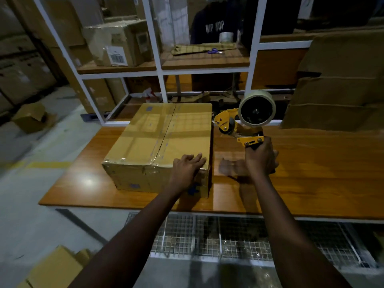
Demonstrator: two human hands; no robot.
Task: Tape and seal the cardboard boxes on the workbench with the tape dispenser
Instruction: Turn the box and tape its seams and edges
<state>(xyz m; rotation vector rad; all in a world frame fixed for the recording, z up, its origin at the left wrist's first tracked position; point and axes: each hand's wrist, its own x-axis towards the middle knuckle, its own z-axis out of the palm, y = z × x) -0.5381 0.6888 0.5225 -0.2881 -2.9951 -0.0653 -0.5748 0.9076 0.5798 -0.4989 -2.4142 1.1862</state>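
Note:
A closed cardboard box (153, 140) sits on the wooden workbench (311, 173), its two top flaps meeting at a centre seam with clear tape over the near end. My left hand (188, 168) rests flat with straight fingers on the box's near right corner. My right hand (260, 157) grips the handle of a yellow tape dispenser (243, 123), held upright just right of the box and above the bench. Its roll of clear tape (257, 109) faces me.
A stack of flat cardboard (336, 84) leans at the back right. White shelving (160, 65) behind the bench holds boxes, a tape roll (226, 36) and purple scissors (215, 51); a person stands behind it. Loose boxes (31, 117) lie on the floor at left.

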